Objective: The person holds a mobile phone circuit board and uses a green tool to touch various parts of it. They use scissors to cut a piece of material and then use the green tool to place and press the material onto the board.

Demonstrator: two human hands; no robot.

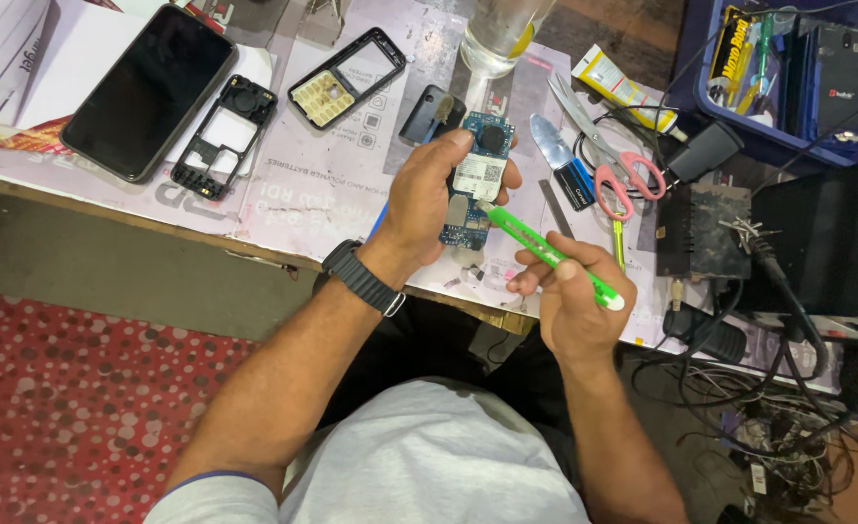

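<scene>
Mid-repair, by the look of it. Left hand [427, 199] raised just above the tabletop [293, 184], fingers [453, 141] clenched around a small blue phone circuit board [477, 175], bare of any shell, with a white label patch on the upper face. Right hand [569, 296] wrapped around a green tool [545, 250] held like a pen, tip touching the board just below the label. Both hands grasping, neither released.

Disassembly apparently done already: black middle frame [225, 136] lying on the tabletop beside a large dark smartphone [147, 89], front cover with keypad [346, 76] a little further right, small black part [429, 112] just beyond the board. Work on the board itself seemingly in progress; reassembly of frame and cover not yet begun, judging from the scattered parts.

Elsewhere: pink-handled scissors [608, 155] right of the board, clear glass [497, 34] behind it, blue tray of tools [788, 78] at far right, tangled cables [778, 417] below it.
</scene>
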